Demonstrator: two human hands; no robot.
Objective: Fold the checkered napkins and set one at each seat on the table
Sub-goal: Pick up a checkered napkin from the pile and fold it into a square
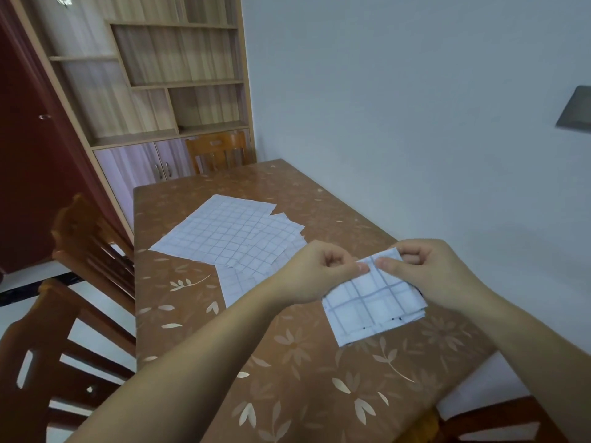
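A folded checkered napkin (pixel 372 306), white with grey lines, hangs just above the brown flowered table (pixel 297 372). My left hand (pixel 315 271) pinches its top edge with thumb and fingers. My right hand (pixel 425 273) pinches the same edge right beside it, thumbs almost touching. Several unfolded checkered napkins (pixel 230 233) lie spread and overlapping in the middle of the table, beyond my left hand.
Wooden chairs stand along the table's left side (pixel 92 247), at the far end (pixel 217 151) and at the near right corner (pixel 499 423). A pale wall runs along the table's right side. A shelf cabinet (pixel 166 78) stands behind the far chair.
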